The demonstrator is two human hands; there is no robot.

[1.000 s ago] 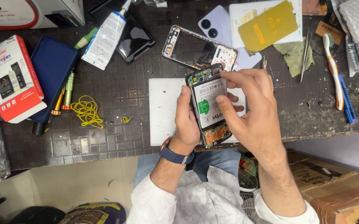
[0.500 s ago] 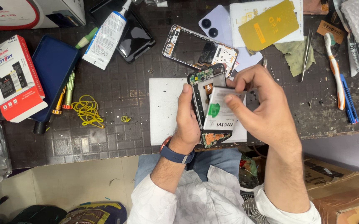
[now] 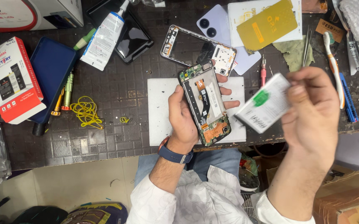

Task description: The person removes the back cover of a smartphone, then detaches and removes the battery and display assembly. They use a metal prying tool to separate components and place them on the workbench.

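My left hand (image 3: 184, 118) grips an opened phone (image 3: 204, 103) with its back off, circuit boards and a black battery bay showing. It hovers over a white mat (image 3: 160, 112) on the dark bench. Off to the right of the phone, my right hand (image 3: 312, 112) holds a white battery (image 3: 263, 108) with a green sticker, lifted clear of the phone. A blue watch (image 3: 175, 152) sits on my left wrist.
On the bench lie a phone mid-frame (image 3: 196, 49), a lilac back cover (image 3: 212, 25), a yellow film sheet (image 3: 268, 23), a glue tube (image 3: 104, 37), a blue case (image 3: 55, 74), a red-and-white battery box (image 3: 9, 79), yellow wire (image 3: 86, 111), screwdrivers (image 3: 65, 93), a toothbrush (image 3: 333, 66) and cardboard boxes (image 3: 349, 195).
My right hand has lifted the battery out of the phone and carried it to the right. The phone's battery bay now stands bare in my left hand.
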